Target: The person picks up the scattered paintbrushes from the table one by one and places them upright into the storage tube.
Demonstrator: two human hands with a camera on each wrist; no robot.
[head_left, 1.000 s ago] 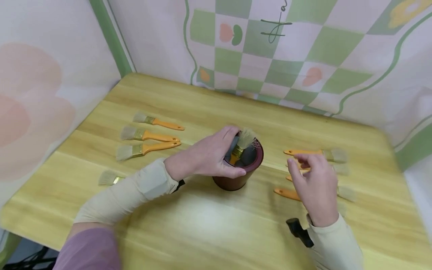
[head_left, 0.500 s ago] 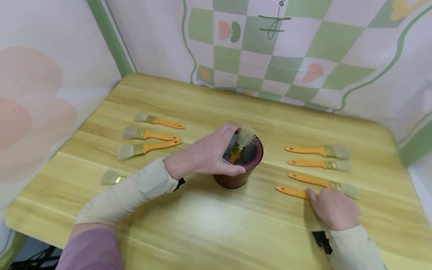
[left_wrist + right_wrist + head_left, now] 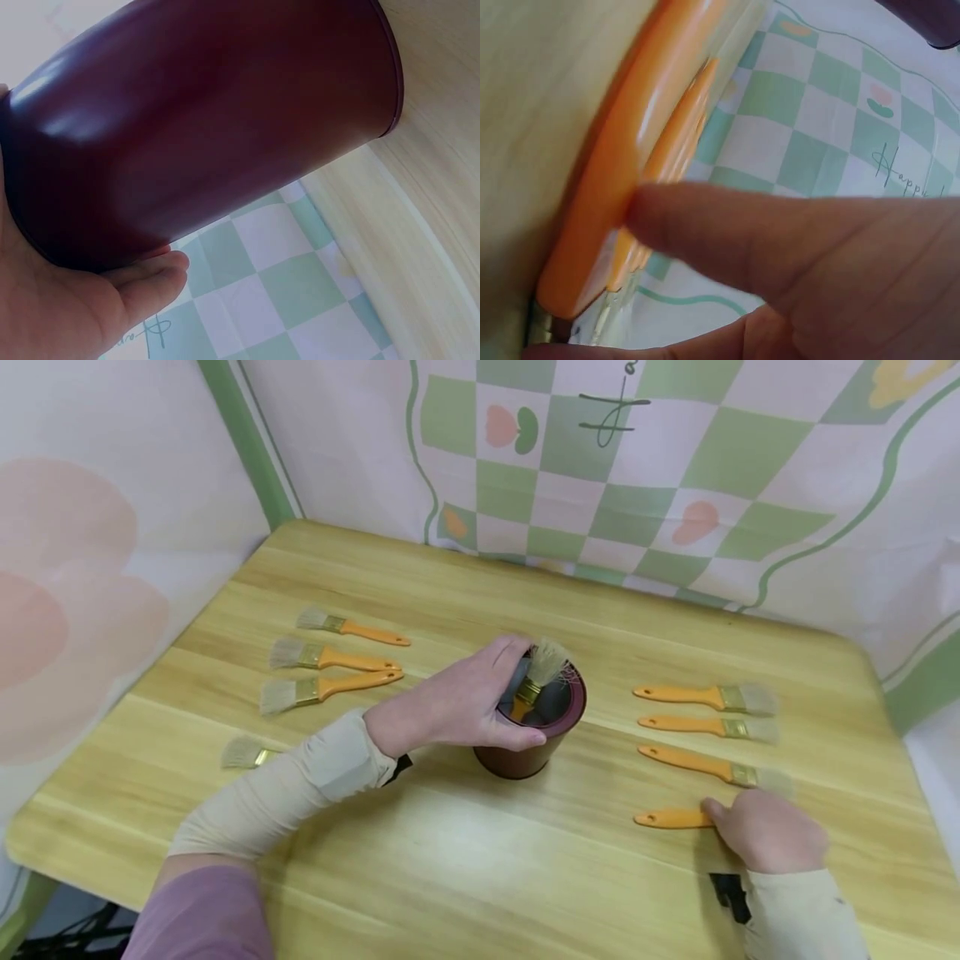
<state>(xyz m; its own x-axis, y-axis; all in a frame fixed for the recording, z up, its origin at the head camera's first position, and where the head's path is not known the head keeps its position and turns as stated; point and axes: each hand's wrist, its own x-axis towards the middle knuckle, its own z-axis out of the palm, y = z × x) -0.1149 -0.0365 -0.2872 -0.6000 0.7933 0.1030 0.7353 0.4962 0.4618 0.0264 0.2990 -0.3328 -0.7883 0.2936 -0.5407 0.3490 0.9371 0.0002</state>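
Where the right hand point(image 3: 772, 831) grips, a brush point(image 3: 672, 819) juts leftward.

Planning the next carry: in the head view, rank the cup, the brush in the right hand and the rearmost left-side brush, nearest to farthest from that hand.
1. Held brush: in contact with the right hand.
2. Cup: middle of the view, left of that hand.
3. Rearmost left-side brush: far left, beyond the cup.
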